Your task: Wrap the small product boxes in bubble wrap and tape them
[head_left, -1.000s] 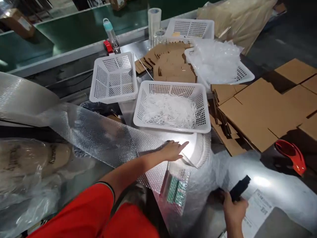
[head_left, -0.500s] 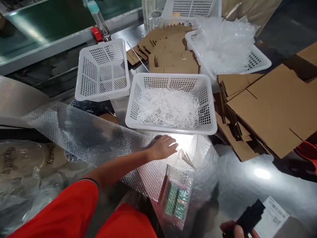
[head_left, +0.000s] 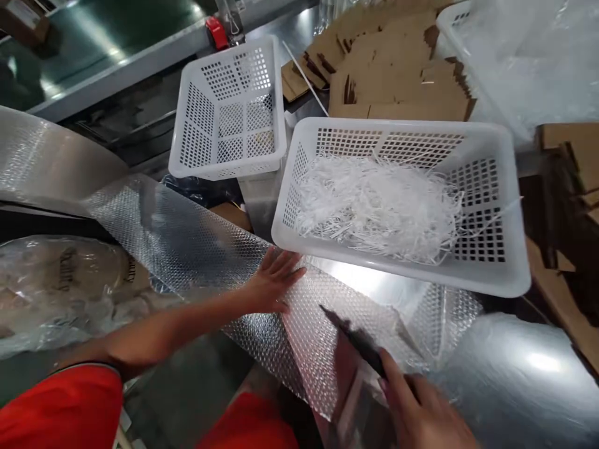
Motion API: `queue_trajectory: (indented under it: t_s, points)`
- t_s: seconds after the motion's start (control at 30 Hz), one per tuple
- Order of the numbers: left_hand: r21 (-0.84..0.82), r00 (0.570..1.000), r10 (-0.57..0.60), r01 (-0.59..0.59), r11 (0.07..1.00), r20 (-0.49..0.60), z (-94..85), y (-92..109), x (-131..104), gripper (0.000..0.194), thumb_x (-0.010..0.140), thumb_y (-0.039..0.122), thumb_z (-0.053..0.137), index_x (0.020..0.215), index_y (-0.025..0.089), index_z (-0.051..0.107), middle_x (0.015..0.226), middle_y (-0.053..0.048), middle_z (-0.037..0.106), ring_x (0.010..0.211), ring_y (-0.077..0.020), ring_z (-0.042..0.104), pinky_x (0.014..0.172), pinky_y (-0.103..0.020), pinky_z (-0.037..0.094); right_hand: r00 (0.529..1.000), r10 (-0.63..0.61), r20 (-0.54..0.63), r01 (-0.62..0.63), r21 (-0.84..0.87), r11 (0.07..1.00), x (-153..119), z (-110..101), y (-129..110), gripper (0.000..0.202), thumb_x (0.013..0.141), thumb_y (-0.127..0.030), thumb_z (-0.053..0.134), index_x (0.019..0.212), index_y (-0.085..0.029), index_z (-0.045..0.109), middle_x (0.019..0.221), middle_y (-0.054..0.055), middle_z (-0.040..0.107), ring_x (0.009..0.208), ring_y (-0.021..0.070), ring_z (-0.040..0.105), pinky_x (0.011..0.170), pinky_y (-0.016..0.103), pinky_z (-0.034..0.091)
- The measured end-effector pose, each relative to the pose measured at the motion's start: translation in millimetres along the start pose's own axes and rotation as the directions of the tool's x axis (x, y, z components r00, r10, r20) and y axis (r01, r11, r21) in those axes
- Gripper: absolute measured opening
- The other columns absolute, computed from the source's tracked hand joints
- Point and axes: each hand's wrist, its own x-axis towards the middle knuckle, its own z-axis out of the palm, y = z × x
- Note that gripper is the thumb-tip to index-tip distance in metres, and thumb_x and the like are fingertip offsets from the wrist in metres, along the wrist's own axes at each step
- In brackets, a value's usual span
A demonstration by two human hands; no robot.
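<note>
Bubble wrap point(head_left: 187, 249) runs diagonally from the left across the metal table. My left hand point(head_left: 271, 284) lies on it with fingers spread, just below the white basket of shredded filler. At the lower right my right hand point(head_left: 421, 405) is closed round the handle of a dark knife point(head_left: 358, 343). Its blade points up and left over the bubble wrap, pointing toward my left hand without touching it. A clear plastic-wrapped item point(head_left: 367, 411) is partly visible beneath my right hand, its contents hidden.
A basket of white shredded filler point(head_left: 397, 265) stands ahead, beside another white basket point(head_left: 229, 168). Cardboard pieces point(head_left: 397, 75) are behind them. More cardboard and a basket of plastic bags point(head_left: 533, 62) are at the right. A bubble wrap roll point(head_left: 51, 162) is at left.
The view has shifted closer and leftward. My left hand has moved left along the bubble wrap. My right hand has come in from the lower right with the dark object, now seen as a knife.
</note>
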Motion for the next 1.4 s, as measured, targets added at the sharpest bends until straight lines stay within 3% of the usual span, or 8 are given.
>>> queue_trajectory:
  t_s: [0.1, 0.2, 0.4, 0.6, 0.77, 1.0, 1.23, 1.4]
  points:
    - [0.031, 0.995, 0.078, -0.076, 0.997, -0.068, 9.8, -1, -1, 0.104, 0.084, 0.082, 0.042, 0.16, 0.013, 0.024, 0.165, -0.021, 0.028, 0.153, -0.043, 0.015, 0.12, -0.065, -0.01, 0.974, -0.225, -0.019, 0.21, -0.29, 0.934, 11, 18, -37, 0.067, 0.074, -0.014, 0.061, 0.138, -0.033, 0.058, 0.085, 0.005, 0.066, 0.073, 0.0228, 0.06, 0.064, 0.034, 0.046]
    - [0.048, 0.988, 0.11, -0.106, 0.993, -0.111, 13.9, -1, -1, 0.102, 0.087, 0.081, 0.035, 0.16, 0.01, 0.023, 0.163, -0.021, 0.032, 0.152, -0.0404, 0.02, 0.121, -0.063, -0.01, 0.944, -0.331, 0.005, 0.298, -0.449, 0.842, 18, 32, -67, 0.06, 0.084, -0.007, 0.057, 0.141, -0.025, 0.053, 0.09, 0.006, 0.064, 0.078, 0.0215, 0.062, 0.066, 0.032, 0.047]
    - [0.065, 0.988, 0.103, -0.096, 0.993, -0.118, 2.6, -11, -1, 0.103, 0.084, 0.083, 0.042, 0.158, 0.012, 0.03, 0.157, -0.021, 0.042, 0.146, -0.042, 0.032, 0.122, -0.064, 0.002, 0.952, -0.306, 0.009, 0.268, -0.512, 0.817, 27, 55, -91, 0.053, 0.089, -0.01, 0.058, 0.14, -0.025, 0.053, 0.088, 0.005, 0.064, 0.077, 0.0203, 0.063, 0.069, 0.031, 0.047]
    - [0.097, 0.995, 0.066, -0.058, 0.994, -0.076, -19.2, -23, -11, 0.095, 0.085, 0.077, 0.049, 0.157, 0.016, 0.032, 0.153, -0.019, 0.047, 0.147, -0.0402, 0.031, 0.121, -0.068, -0.002, 0.949, -0.313, 0.024, 0.282, -0.506, 0.815, 33, 74, -103, 0.049, 0.092, -0.015, 0.057, 0.14, -0.025, 0.054, 0.093, 0.007, 0.067, 0.075, 0.0201, 0.065, 0.068, 0.032, 0.049]
    - [0.108, 0.992, 0.083, -0.073, 0.992, -0.097, -13.7, -21, -12, 0.094, 0.084, 0.079, 0.048, 0.155, 0.019, 0.036, 0.154, -0.018, 0.046, 0.148, -0.038, 0.03, 0.122, -0.066, -0.002, 0.968, -0.246, 0.045, 0.236, -0.487, 0.841, 42, 77, -121, 0.042, 0.093, -0.018, 0.058, 0.135, -0.025, 0.06, 0.09, 0.008, 0.068, 0.075, 0.0198, 0.066, 0.065, 0.029, 0.048]
    - [0.15, 0.988, 0.049, -0.026, 0.988, -0.149, 9.2, -18, -12, 0.105, 0.081, 0.087, 0.04, 0.157, 0.015, 0.032, 0.158, -0.019, 0.041, 0.151, -0.0405, 0.023, 0.121, -0.067, -0.008, 0.969, -0.246, 0.041, 0.227, -0.548, 0.805, 43, 73, -119, 0.049, 0.089, -0.009, 0.057, 0.135, -0.024, 0.061, 0.095, 0.01, 0.069, 0.074, 0.0203, 0.066, 0.065, 0.031, 0.049]
    - [0.196, 0.996, 0.009, 0.008, 0.98, -0.085, 4.8, -15, -15, 0.111, 0.077, 0.092, 0.033, 0.159, 0.016, 0.029, 0.163, -0.019, 0.034, 0.152, -0.045, 0.016, 0.119, -0.072, -0.005, 0.958, -0.268, 0.103, 0.276, -0.585, 0.763, 33, 47, -88, 0.047, 0.091, -0.011, 0.055, 0.136, -0.025, 0.059, 0.085, 0.007, 0.067, 0.069, 0.0175, 0.064, 0.063, 0.027, 0.047]
    - [0.204, 1.0, -0.015, 0.02, 0.979, -0.026, 3.6, -14, -14, 0.111, 0.078, 0.087, 0.046, 0.16, 0.018, 0.024, 0.164, -0.019, 0.031, 0.154, -0.0455, 0.012, 0.117, -0.073, -0.008, 0.964, -0.242, 0.114, 0.259, -0.624, 0.737, 19, 26, -67, 0.046, 0.089, -0.011, 0.055, 0.133, -0.024, 0.062, 0.08, 0.006, 0.064, 0.065, 0.0172, 0.062, 0.06, 0.027, 0.045]
